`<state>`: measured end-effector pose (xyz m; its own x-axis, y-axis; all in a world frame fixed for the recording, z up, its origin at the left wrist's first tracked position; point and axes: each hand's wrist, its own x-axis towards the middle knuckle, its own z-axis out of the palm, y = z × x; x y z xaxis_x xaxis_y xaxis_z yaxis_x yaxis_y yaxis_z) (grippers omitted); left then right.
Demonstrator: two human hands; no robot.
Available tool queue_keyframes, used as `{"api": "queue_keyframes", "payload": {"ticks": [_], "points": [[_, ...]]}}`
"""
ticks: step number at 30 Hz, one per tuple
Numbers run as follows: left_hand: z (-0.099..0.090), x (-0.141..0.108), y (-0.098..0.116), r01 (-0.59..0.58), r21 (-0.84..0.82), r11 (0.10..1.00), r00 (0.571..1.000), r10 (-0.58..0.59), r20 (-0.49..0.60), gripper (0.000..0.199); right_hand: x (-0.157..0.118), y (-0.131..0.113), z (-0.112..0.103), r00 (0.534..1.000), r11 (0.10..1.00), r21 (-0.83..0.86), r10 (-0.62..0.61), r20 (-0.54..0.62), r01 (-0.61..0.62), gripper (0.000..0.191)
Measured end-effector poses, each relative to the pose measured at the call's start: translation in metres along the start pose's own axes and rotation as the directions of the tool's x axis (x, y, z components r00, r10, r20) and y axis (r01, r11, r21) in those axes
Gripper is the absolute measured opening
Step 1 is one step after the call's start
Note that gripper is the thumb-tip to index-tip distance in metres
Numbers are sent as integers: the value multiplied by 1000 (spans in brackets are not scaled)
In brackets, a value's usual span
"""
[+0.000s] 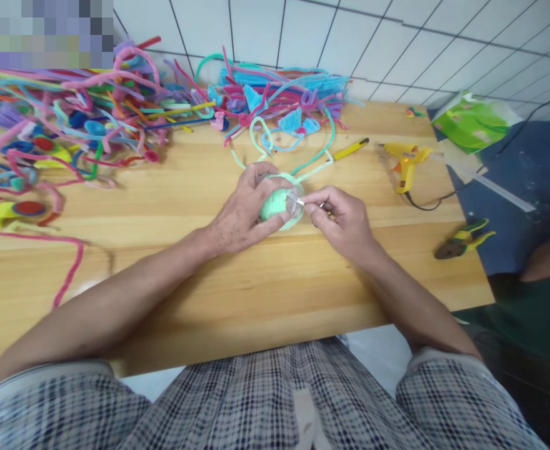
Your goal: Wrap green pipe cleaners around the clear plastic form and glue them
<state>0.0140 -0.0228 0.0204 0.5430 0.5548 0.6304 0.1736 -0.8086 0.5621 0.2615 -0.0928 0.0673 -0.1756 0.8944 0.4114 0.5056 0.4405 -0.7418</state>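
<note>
Your left hand [243, 211] was wrapped over the mint-green fuzzy bundle [273, 202] near the middle of the frame, thumb low and fingers high, clamped on it from the left. Your right hand [343, 220], just beside it, pinched a slim silver-tipped tool [300, 201] between thumb and fingertips — its tip lay at the greyish patch [294, 209] on the bundle's right side. Whether it had gone in or only rested there, the view did not show.

That tip was the likeliest source of trouble: your left thumb sat right beside the patch, so a push that skidded could have caught it. Too light a hold could have let the rounded bundle roll under the tool; too hard a squeeze could have flattened its soft surface. A pale green strip [313, 170] ran up and right from the bundle toward the yellow knife [350, 149] — a sharp turn of the piece might have snagged the two. At lower left, a pink strand [72, 275] reached close to your left forearm and could have been dragged along. Toward the right end of the counter [275, 294], a careless sweep might have knocked the pliers [460, 242] over the edge.
</note>
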Motion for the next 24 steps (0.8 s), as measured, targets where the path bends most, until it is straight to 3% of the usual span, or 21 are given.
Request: {"api": "queue_keyframes", "payload": {"ticks": [15, 24], "points": [[-2, 1, 1, 0, 6, 1000, 1000, 0, 25, 52, 0, -7, -6, 998, 996, 61, 70, -1, -70, 8], [-3, 1, 2, 2, 28, 1000, 999, -3, 38, 51, 1, -11, -7, 999, 999, -8, 42, 34, -42, 10]]}}
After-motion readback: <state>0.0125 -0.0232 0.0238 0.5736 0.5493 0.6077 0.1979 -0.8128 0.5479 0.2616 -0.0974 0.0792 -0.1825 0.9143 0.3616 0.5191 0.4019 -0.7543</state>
